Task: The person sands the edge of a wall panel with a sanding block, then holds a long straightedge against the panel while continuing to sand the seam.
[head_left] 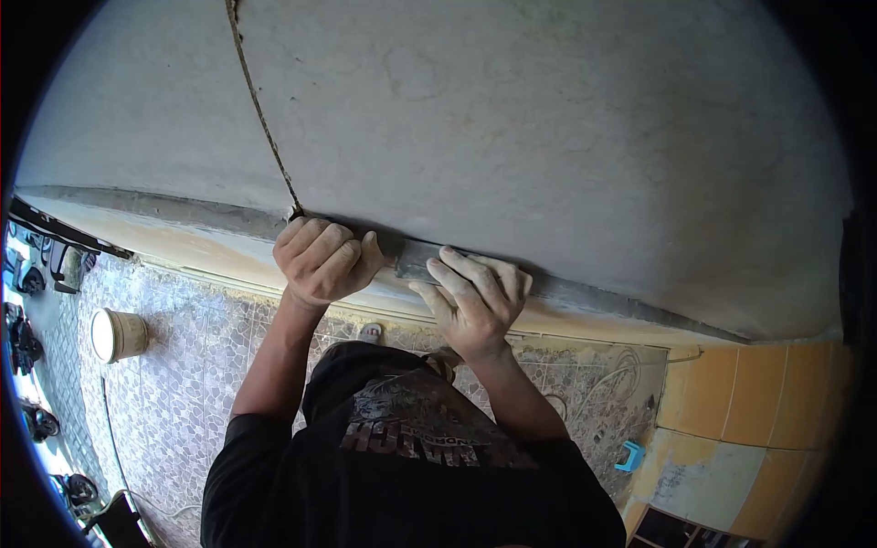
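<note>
My left hand (327,262) is closed in a fist at the wall's lower edge, thumb pointing right. A flat grey scraper blade (416,261) extends to the right from that fist, lying along the grey edge strip (594,297). The handle is mostly hidden in the fist, and a dark tip shows at its upper left. My right hand (481,301) presses its fingers over the blade's far end, with the thumb below. Pale dust coats both hands. Above them rises a grey plastered wall surface (512,128), and a dark crack (260,114) runs down it to my left fist.
A white bucket (132,335) stands on the patterned tile floor (201,384) at the left. Parked motorcycles (27,342) are beyond it. A coiled hose (621,374) and a small blue plastic object (629,456) lie at the right, near an orange tiled wall (754,397).
</note>
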